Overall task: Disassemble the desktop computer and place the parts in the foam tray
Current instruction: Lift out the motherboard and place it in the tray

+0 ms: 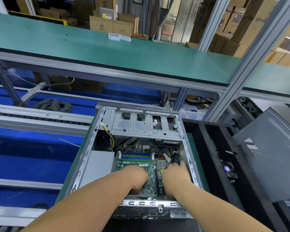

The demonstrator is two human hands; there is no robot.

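Note:
The open desktop case (89,158) lies on its side in front of me, its green motherboard (136,163) exposed with blue and green memory slots. A silver drive cage (144,124) spans the far end and a grey power supply (99,163) sits at the left. Both my hands reach into the case. My left hand (136,176) lies on the near part of the motherboard, fingers bent down; what they hold is hidden. My right hand (176,174) is blurred beside the case's right wall, near black cables (174,158). The black foam tray (208,161) stands right of the case.
A dark grey side panel (266,156) leans on the tray's right, and a small fan (228,169) lies in the tray. A green workbench shelf (107,52) runs above, behind it cardboard boxes. Blue conveyor surfaces (23,156) and a cable coil (55,105) lie left.

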